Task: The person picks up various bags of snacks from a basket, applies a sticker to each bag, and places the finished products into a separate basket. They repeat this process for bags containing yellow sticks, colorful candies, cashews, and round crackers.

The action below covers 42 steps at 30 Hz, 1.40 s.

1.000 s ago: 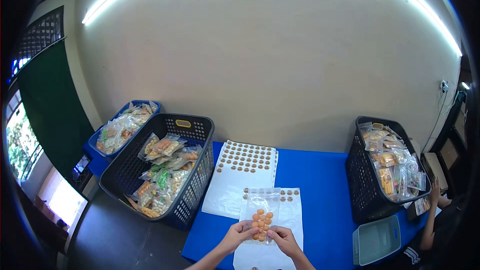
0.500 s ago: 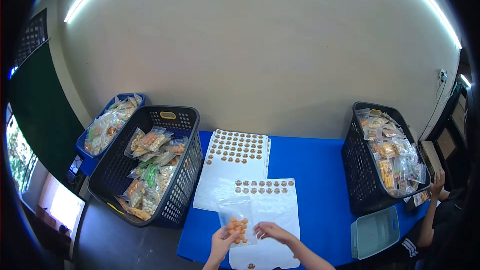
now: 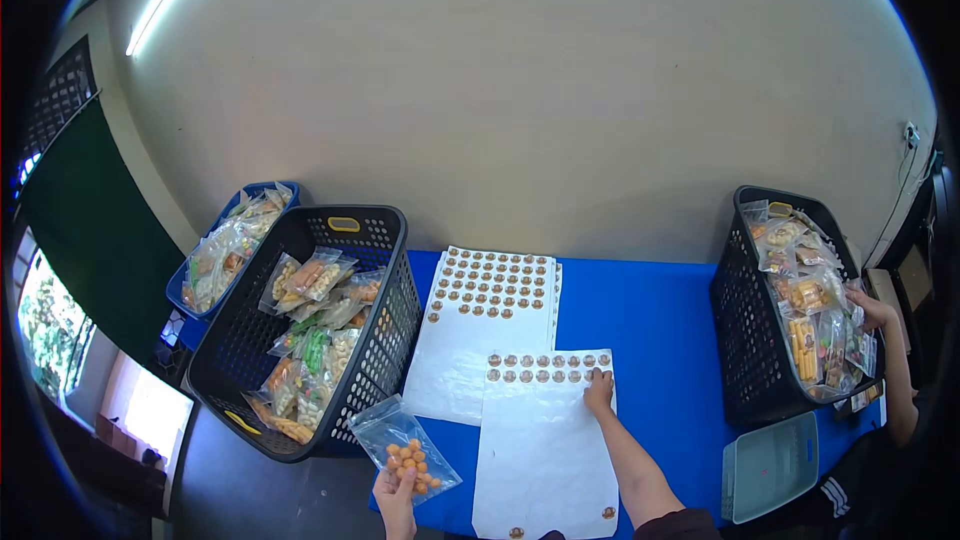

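Observation:
My left hand (image 3: 396,502) grips the lower part of a clear zip bag (image 3: 372,424) of round orange snack balls (image 3: 412,458), held tilted at the table's front left edge beside the black basket. My right hand (image 3: 599,392) reaches onto the near sticker sheet (image 3: 545,450), its fingertips pinched together at the right end of the second row of round brown stickers (image 3: 542,376). The fingers partly cover the sticker there. Behind and to the left lies another sticker sheet (image 3: 450,365) with several rows of the same stickers.
A black basket (image 3: 375,375) of filled snack bags stands left, with a blue basket (image 3: 185,295) behind it. Another filled black basket (image 3: 735,365) and a grey-green tray (image 3: 738,480) are on the right of the blue table (image 3: 640,320). A co-worker's hand (image 3: 872,310) touches bags there.
My left hand has moved the snack bag left and down, away from the sheet. My right hand has gone from beside the bag to the stickers. The co-worker's hand has reached into the right basket.

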Available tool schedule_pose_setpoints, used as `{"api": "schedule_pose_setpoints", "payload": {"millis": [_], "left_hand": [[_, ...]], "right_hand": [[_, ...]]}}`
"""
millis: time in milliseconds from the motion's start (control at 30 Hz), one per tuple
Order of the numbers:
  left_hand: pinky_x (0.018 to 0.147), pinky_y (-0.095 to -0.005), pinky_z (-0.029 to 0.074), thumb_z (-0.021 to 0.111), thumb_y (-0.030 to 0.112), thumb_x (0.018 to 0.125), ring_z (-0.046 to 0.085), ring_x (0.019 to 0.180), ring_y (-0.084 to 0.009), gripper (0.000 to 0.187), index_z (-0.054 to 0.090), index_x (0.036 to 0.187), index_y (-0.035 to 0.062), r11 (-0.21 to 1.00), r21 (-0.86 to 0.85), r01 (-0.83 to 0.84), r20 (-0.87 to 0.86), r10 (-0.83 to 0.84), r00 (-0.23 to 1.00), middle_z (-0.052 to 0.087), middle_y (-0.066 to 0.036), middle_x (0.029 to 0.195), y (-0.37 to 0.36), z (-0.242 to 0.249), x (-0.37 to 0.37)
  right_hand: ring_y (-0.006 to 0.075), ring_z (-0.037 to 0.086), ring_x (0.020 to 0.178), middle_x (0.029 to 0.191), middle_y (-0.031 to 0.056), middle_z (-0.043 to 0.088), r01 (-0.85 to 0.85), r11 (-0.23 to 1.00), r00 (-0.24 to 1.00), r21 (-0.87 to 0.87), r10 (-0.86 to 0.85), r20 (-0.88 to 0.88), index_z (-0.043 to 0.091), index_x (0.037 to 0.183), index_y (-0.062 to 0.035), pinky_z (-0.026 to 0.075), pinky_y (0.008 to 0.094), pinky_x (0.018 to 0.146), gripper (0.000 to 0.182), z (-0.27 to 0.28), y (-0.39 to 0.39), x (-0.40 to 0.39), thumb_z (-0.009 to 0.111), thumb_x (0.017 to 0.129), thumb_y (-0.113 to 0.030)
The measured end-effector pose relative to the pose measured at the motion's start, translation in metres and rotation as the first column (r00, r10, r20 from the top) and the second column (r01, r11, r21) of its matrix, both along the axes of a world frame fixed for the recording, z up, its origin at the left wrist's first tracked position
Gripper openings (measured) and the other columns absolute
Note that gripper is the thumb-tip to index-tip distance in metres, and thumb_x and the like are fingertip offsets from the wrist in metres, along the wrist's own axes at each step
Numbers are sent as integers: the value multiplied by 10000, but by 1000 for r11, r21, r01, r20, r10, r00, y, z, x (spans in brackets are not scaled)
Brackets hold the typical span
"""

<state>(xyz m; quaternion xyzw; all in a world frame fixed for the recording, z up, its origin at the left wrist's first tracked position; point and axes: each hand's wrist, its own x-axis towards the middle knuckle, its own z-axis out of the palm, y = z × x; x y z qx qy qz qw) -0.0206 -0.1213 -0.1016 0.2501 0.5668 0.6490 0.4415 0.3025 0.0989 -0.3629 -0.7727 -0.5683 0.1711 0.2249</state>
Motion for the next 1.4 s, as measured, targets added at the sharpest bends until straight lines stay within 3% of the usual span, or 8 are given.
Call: {"api": "schedule_pose_setpoints", "payload": {"millis": [200, 500, 633, 700, 800, 900, 1167, 1400], "left_hand": [[630, -251, 519, 526, 56, 831, 589, 729, -133, 262, 479, 1063, -55, 1000, 0, 26, 11, -26, 1000, 582, -110, 922, 9, 2, 14], [670, -251, 504, 527, 38, 824, 588, 796, -141, 256, 484, 1057, -59, 993, 14, 114, -49, -113, 992, 583, -129, 962, 19, -12, 31], [712, -244, 477, 539, 35, 817, 586, 810, -143, 271, 476, 1063, -59, 993, 25, 119, -56, -118, 991, 582, -120, 964, 18, -18, 31], [717, -245, 476, 543, 34, 814, 585, 814, -143, 274, 474, 1063, -59, 989, 15, 148, -48, -148, 988, 578, -112, 964, 19, -16, 33], [722, -246, 474, 545, 39, 815, 582, 819, -140, 275, 473, 1062, -59, 979, -1, 202, -36, -202, 979, 574, -101, 963, 20, -10, 41], [727, -245, 470, 517, 110, 852, 578, 830, -133, 284, 470, 1078, -55, 959, -7, 283, -36, -283, 958, 571, -94, 971, 22, -16, 46], [679, -213, 462, 495, 175, 878, 562, 803, -99, 287, 514, 1050, -54, 906, 20, 422, 15, -423, 906, 579, -70, 922, 33, -3, 79], [646, -187, 438, 514, 210, 872, 541, 789, -64, 309, 517, 1064, -31, 856, 50, 515, 3, -516, 857, 580, -38, 897, 42, 10, 98]], "right_hand": [[336, 434, 961, 1017, 160, 402, -18, 998, 988, -64, 8, -154, 478, 977, -82, 387, 385, 823, 415, 19, -1, 10, 667, 613, -18], [319, 456, 892, 968, 156, 414, -177, 970, 984, 169, 176, 18, 522, 837, -66, 399, 375, 783, 247, -8, -14, 12, 654, 631, -33], [253, 484, 877, 934, 139, 459, -232, 949, 935, 214, 278, -219, 524, 779, -37, 412, 357, 747, 166, 10, -37, 19, 634, 654, -42], [199, 513, 820, 889, 114, 504, -183, 959, 867, 218, 262, -425, 521, 767, -31, 429, 326, 699, 140, 20, -48, 22, 628, 684, -66], [128, 533, 691, 782, 59, 550, 3, 1000, 705, -7, -7, -709, 514, 817, -35, 442, 256, 620, 150, 49, -69, 21, 622, 744, -108], [97, 522, 593, 706, 23, 552, 94, 995, 459, 39, -8, -889, 520, 854, -43, 442, 220, 567, 113, 85, -98, 12, 586, 794, -113], [80, 517, 610, 717, 22, 570, 63, 994, 267, 92, 72, -961, 548, 849, -30, 435, 217, 600, 77, 182, -155, -13, 588, 789, -58], [83, 520, 657, 747, 29, 575, -1, 957, 218, 290, 283, -934, 552, 831, -23, 429, 221, 628, 50, 271, -176, -26, 575, 795, -48]]}}
